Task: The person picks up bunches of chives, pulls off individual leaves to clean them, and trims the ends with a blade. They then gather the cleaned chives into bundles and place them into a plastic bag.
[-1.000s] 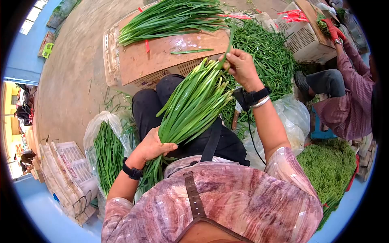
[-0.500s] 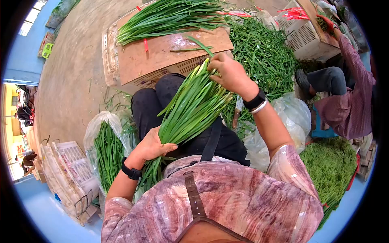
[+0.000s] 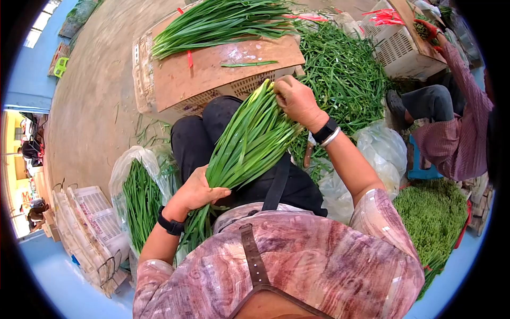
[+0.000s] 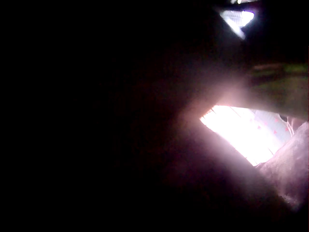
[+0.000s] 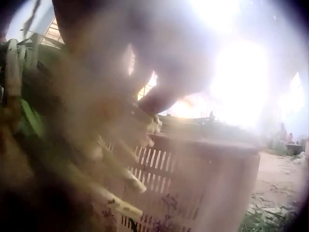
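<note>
My left hand grips a thick bunch of garlic chives around its leafy part, thumb across the leaves. The bunch slants over my lap, pale stem ends pointing up and away. At those ends is my right hand, fingers curled in and fingertips pinching at the stems. In the right wrist view, blurred fingers overlap the cut stem ends, with a slotted crate behind. The left wrist view is mostly dark, with a strip of green leaves at its right.
A board on a crate ahead bears another chive pile and one loose leaf. Loose leaves heap at right, near a knife. A bag of chives stands left. Another person sits at right.
My right hand held a loose leaf, swung it left toward the board and let it go; now the hand is back at the stem ends. My left hand keeps its grip.
</note>
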`<state>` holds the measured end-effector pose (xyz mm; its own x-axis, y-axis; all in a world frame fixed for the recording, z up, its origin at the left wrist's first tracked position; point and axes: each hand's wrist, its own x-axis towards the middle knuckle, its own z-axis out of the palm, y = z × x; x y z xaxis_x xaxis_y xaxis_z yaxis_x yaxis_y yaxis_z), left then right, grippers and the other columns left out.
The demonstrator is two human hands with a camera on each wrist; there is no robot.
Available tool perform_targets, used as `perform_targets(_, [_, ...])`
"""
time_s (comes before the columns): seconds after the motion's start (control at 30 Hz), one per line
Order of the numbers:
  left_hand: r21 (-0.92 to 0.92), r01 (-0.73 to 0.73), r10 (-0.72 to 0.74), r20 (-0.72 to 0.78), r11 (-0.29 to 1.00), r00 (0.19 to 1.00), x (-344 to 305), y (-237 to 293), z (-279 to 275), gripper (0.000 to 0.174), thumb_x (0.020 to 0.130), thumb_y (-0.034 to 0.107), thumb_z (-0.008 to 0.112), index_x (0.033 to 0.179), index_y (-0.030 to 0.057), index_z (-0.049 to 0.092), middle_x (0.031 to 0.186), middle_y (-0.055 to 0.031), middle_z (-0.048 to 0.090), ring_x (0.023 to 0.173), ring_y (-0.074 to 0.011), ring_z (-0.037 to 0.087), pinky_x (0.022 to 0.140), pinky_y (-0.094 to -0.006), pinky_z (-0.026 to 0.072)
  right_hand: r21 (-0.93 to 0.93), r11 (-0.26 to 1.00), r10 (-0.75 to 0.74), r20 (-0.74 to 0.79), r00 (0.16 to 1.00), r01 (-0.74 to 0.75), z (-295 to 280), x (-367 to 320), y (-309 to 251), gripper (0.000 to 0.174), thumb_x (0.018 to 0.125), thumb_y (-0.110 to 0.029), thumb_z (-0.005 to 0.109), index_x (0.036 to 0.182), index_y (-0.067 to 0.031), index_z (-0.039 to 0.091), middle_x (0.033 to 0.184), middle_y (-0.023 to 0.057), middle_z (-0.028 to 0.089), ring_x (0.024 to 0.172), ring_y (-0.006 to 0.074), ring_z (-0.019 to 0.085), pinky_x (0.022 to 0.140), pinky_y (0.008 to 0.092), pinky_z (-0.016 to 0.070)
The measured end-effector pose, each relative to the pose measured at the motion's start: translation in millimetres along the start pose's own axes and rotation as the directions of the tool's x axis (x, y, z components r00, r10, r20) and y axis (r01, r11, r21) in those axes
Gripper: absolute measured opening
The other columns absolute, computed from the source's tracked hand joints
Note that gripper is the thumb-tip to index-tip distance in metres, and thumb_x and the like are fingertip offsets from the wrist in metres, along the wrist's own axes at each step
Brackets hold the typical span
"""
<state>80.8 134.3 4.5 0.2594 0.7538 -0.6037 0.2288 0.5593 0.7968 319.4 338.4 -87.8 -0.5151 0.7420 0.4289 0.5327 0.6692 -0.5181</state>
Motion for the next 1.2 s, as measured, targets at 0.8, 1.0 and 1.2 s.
perform_targets(0.8, [0.19,-0.055,0.061,-0.028,0.98,0.998,-3,6,5,0.038,0.075,0.0,0.067,0.111,-0.0019,0.055,0.098,-0.0046,0.064,0.087,-0.0107,0.054,0.082,-0.0265,0.0459,0.835,0.199,0.691,0.252,0.678,-0.513,-12,3,34,0.009,0.089,-0.007,0.055,0.089,0.0018,0.057,0.082,0.0098,0.065,0.057,0.0111,0.06,0.047,0.0192,0.0446])
perform_targets(1.0, [0.257,-0.137,0.158,-0.06,0.957,0.986,-5,3,12,0.043,0.076,0.002,0.067,0.116,-0.0025,0.052,0.096,-0.0089,0.065,0.084,-0.0136,0.057,0.08,-0.0284,0.0472,0.743,0.307,0.653,0.29,0.699,-0.595,-46,5,18,0.041,0.088,-0.018,0.061,0.117,0.0082,0.047,0.091,0.0116,0.066,0.064,0.0144,0.063,0.047,0.0183,0.0426])
perform_targets(1.2, [0.53,-0.201,0.301,-0.109,0.824,0.947,-9,4,16,0.056,0.072,0.002,0.066,0.125,0.0021,0.047,0.095,-0.0198,0.063,0.086,-0.0353,0.062,0.073,-0.0358,0.0498,0.511,0.664,0.578,0.113,0.808,-0.546,-29,-4,7,0.068,0.072,-0.011,0.076,0.128,0.0048,0.041,0.094,0.0069,0.058,0.073,0.0108,0.057,0.063,0.0233,0.0479])
